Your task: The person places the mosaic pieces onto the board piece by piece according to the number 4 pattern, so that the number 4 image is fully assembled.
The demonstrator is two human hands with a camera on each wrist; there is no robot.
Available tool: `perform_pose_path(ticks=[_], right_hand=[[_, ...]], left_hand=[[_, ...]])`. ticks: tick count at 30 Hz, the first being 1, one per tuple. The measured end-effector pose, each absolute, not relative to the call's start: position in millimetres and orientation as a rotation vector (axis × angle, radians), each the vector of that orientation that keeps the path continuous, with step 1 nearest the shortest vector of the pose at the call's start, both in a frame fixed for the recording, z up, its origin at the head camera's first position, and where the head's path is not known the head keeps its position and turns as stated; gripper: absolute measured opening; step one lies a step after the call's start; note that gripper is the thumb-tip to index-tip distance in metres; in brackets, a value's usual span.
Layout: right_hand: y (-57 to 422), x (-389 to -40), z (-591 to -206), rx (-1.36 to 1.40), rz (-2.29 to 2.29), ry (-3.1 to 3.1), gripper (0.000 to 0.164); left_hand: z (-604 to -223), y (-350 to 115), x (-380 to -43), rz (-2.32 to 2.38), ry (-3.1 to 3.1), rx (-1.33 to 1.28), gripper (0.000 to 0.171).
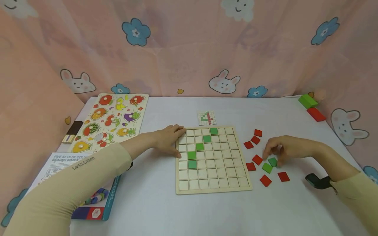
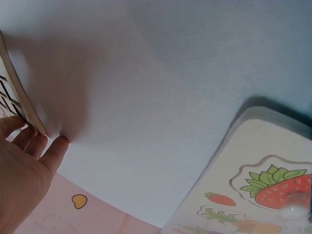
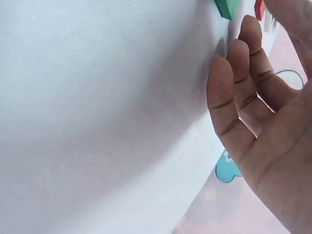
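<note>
A square wooden grid board (image 1: pixel 215 164) lies flat, with several green tiles (image 1: pixel 199 146) set in a stepped diagonal line. My left hand (image 1: pixel 166 139) rests across the board's upper left edge, its thumb and fingertips on the rim; in the left wrist view its relaxed fingers touch the wooden frame (image 2: pixel 23 95). To the right of the board, my right hand (image 1: pixel 287 150) hovers low over loose tiles, fingers loosely bent. Just under it lie two green tiles (image 1: pixel 267 167), with several red tiles (image 1: pixel 265 180) scattered around. In the right wrist view a green tile (image 3: pixel 227 9) shows beyond the fingertips.
A small pattern card (image 1: pixel 206 118) lies behind the board. At left are a fruit puzzle board (image 1: pixel 113 113), a dark-topped block (image 1: pixel 73 131) and a boxed set (image 1: pixel 97 206), partly under the left sleeve. Green (image 1: pixel 307 101) and red blocks (image 1: pixel 316 114) sit at the far right corner.
</note>
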State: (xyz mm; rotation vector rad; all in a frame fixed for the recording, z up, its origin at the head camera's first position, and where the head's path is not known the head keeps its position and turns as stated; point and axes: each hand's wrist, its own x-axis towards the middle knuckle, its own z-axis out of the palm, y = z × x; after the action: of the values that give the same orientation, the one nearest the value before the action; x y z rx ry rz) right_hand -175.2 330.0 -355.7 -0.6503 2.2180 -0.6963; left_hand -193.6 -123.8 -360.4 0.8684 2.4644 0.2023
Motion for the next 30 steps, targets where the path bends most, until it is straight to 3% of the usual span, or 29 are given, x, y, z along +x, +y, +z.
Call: perform_pose_path(ticks=[8, 20, 30], right_hand=[[320.3, -168.5, -367.4, -0.786, -0.617, 2.307, 0.028], [289.1, -179.8, -353.6, -0.756, -0.568, 2.284, 0.026], [210.3, -176.6, -350.9, -0.838, -0.822, 2.265, 0.016]], left_hand=[[-360.8, -124.0, -194.3, 0.205, 2.465, 0.872, 0.104], [-358.1, -124.1, -193.7, 0.207, 2.462, 0.868, 0.104], [-361.2, -123.0, -194.1, 0.209, 2.455, 0.853, 0.105]])
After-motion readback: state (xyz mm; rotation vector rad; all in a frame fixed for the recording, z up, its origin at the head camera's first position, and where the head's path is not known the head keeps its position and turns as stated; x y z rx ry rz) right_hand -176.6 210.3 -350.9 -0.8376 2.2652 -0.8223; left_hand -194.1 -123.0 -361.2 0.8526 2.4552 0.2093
